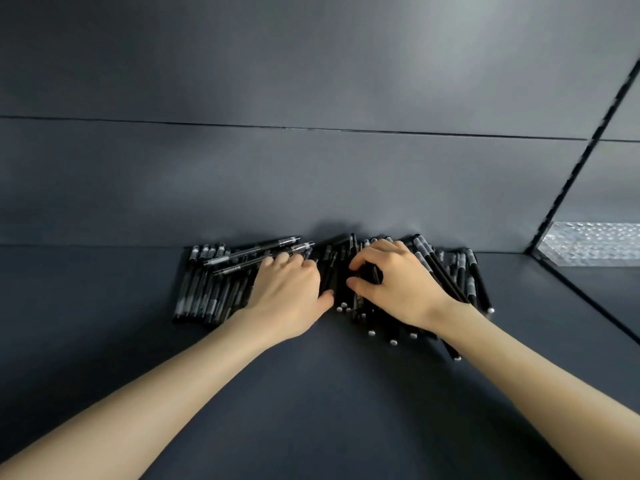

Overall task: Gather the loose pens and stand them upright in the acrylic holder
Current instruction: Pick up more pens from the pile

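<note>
Pens (207,289): black, many, all lying flat in a loose heap on the dark grey table (311,393), far ends against the back wall (311,174); none upright. L part of heap lies approx. side by side, pointing toward the wall, w/ a few clear-barrelled ones crosswise on top. R part is fanned at a slant, pale end caps toward the viewer, some sticking out past the heap's near edge. Left hand (287,289): palm down on heap centre-left, fingers (277,259) bent and close together, tips on the crosswise pens, thumb lying along the pens at heap centre; cannot tell whether anything is actually gripped. Right hand (401,289): palm down on heap centre-right, thumb (355,282) and forefinger curled in and clamped on a few pens at heap centre; other fingers bent over the pile behind. Hands near each other, not touching. Both forearms bare. Far R: a dark seam (571,181) runs down the wall to the table; beyond it a clear textured item (595,245), blurred, cannot tell what it is.
</note>
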